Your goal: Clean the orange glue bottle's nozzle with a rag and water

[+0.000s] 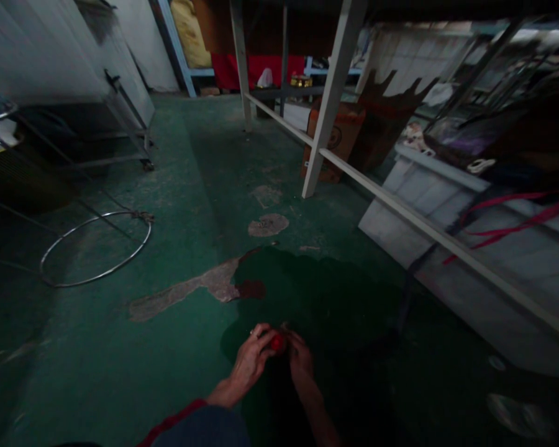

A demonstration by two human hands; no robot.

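Observation:
Low over the green floor, both hands meet at a small, round, bright red object [277, 342]; its kind cannot be made out. My left hand [251, 357] is closed, with thumb and fingers pinching the red object from the left. Close against its right side is my right hand [300, 357], with the fingers bent together. What those fingers grip is blurred and in shadow. A tiny pale bit shows near the right fingertips, too unclear to name.
A dark wet patch [317, 279] spreads on the green floor [168, 347]. At left stands a wire frame with a metal ring [97, 274]. A table leg [327, 105] and crossbar [400, 208] run along the right, beside a cardboard box [340, 133] and white panel [400, 217].

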